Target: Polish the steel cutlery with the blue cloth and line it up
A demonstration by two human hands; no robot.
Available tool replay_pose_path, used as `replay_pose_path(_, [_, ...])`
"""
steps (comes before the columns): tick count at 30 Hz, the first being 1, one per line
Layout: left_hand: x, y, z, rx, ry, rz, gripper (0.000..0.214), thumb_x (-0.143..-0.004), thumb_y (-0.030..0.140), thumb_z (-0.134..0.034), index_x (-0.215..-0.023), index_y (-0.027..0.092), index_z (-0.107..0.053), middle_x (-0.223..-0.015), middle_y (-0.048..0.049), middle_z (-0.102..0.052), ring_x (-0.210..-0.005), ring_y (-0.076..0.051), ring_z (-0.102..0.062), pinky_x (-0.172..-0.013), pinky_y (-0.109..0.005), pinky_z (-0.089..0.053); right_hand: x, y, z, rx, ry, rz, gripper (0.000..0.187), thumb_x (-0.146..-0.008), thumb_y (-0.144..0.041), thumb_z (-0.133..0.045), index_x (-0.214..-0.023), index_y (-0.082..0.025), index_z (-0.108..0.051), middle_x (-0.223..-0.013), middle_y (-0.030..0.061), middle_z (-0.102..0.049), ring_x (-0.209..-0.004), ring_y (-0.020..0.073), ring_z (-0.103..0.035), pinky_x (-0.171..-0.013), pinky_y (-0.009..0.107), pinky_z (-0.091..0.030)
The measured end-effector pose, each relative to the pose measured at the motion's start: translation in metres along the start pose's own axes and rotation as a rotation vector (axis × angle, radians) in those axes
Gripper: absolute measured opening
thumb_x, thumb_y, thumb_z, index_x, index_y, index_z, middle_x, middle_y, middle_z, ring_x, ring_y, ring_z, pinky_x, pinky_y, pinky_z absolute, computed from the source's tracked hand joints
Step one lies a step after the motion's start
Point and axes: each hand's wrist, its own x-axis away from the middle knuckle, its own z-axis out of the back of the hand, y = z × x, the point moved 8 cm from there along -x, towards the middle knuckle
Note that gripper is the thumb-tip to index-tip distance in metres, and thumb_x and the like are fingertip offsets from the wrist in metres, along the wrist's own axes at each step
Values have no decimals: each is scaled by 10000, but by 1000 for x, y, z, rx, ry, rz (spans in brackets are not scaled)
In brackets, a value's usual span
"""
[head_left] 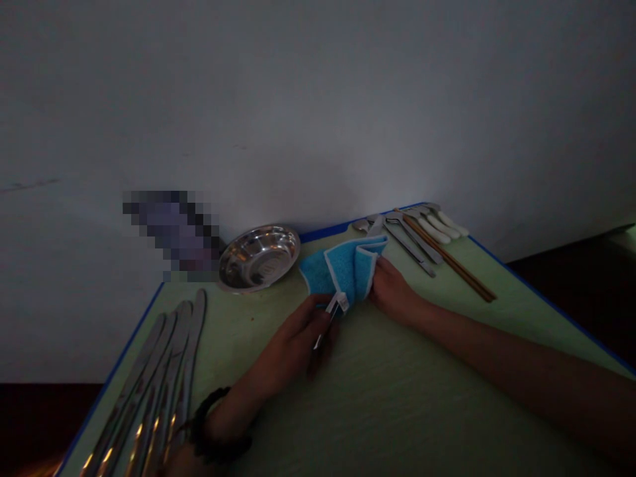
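Observation:
My left hand (298,344) is closed round the handle of a small metal utensil (328,318), whose far end is tucked into a folded blue cloth (348,268). The cloth lies on the pale green table mat (397,384). My right hand (392,288) grips the right edge of the blue cloth with its fingers closed on it. A dark band sits on my left wrist.
A round steel bowl (259,257) stands at the back, left of the cloth. Several table knives (154,384) lie in a row at the front left. More cutlery, white-handled pieces and brown chopsticks (447,255) lie at the back right. A blurred patch is by the wall.

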Motion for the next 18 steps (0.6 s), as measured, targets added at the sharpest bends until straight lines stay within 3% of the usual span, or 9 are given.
replay_pose_path(5, [1, 15, 4, -390, 168, -47, 245, -893, 402, -445, -930, 177, -533, -713, 20, -548, -579, -114, -473, -517, -214, -389, 6, 1, -4, 47, -44, -60, 274, -812, -424, -485, -906, -212, -630, -938, 43, -659, -976, 220, -559, -924, 416, -384])
replay_pose_path(10, [0, 23, 2, -483, 91, -42, 319, -898, 422, -405, -770, 181, -571, -675, 24, -560, -605, -133, -499, -564, -233, -386, 6, 1, -2, 24, -27, -72, 321, -845, -449, -417, -932, -223, -628, -989, 42, -659, -1015, 212, -562, -961, 412, -365])
replay_pose_path(14, [1, 23, 0, -476, 11, -7, 375, -886, 444, -391, -661, 187, -545, -555, 41, -464, -536, -126, -453, -531, -235, -368, 4, 0, 5, -34, 25, -53, 242, -818, -410, -479, -875, -240, -642, -1035, 41, -657, -1073, 220, -542, -1017, 423, -312])
replay_pose_path(18, [4, 21, 1, -474, 6, 11, 403, -875, 476, -383, -610, 194, -496, -540, 38, -417, -559, -139, -439, -544, -245, -367, 0, 14, 2, -239, 21, -73, 173, -767, -367, -546, -857, -246, -631, -967, 27, -679, -934, 215, -610, -907, 420, -428])
